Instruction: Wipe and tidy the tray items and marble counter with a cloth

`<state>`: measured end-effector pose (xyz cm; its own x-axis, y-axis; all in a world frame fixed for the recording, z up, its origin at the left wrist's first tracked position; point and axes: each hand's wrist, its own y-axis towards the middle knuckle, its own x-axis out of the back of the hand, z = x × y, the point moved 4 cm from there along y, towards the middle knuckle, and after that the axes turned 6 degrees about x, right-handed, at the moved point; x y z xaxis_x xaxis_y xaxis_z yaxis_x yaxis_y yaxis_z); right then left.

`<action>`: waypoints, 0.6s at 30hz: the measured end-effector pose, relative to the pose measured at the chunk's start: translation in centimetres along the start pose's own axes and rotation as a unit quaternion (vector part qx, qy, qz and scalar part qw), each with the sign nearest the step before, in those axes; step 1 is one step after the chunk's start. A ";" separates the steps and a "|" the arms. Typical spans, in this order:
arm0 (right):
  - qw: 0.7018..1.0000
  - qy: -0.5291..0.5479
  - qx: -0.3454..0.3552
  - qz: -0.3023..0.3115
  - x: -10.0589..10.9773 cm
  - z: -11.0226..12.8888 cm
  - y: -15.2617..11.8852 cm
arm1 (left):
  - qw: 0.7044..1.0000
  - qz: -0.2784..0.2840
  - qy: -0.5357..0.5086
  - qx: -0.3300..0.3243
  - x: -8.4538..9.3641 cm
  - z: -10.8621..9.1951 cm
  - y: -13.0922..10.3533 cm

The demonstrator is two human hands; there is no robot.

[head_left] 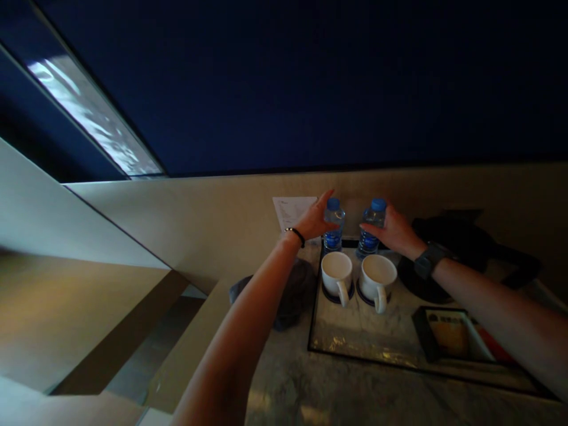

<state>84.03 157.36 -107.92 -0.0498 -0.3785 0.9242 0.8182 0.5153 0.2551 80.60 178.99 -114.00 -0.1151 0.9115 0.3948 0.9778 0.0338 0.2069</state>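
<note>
Two clear water bottles with blue caps stand upright at the back of a dark-edged tray [364, 340]. My left hand [316, 219] is at the left bottle [333, 236], its thumb across the front and fingers raised beside the cap. Around the right side of the other bottle [369, 241] is my right hand [390, 229], its thumb over the front. Whether either hand grips firmly is hard to tell. Just in front of the bottles, two white mugs [336, 269] [378, 275] sit on dark round coasters, handles toward me.
A printed sheet [293, 210] leans behind my left wrist. Dark cloth [295, 290] lies left of the tray. A black kettle-like object [461, 245] stands at the right, behind a box of packets [452, 334]. A wall rises behind.
</note>
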 end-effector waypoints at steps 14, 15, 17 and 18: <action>0.989 0.000 0.137 0.046 5.9 1.0 -13.2 | 0.907 0.108 0.346 0.213 -2.3 3.0 -30.1; 0.992 -0.014 0.125 0.025 7.2 0.8 -13.1 | 0.906 0.099 0.341 0.232 -2.3 2.5 -31.6; 0.996 -0.053 0.071 -0.029 10.5 -0.1 -12.4 | 0.905 0.085 0.335 0.249 -2.1 1.6 -34.5; 0.996 -0.067 0.030 -0.058 12.3 -0.9 -11.9 | 0.906 0.081 0.334 0.246 -2.1 1.4 -35.7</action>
<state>74.18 145.84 -99.84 -0.2218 -0.3343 0.9160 0.7674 0.5198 0.3755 46.16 176.41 -123.46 0.1170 0.4743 0.8725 0.9322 0.2505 -0.2612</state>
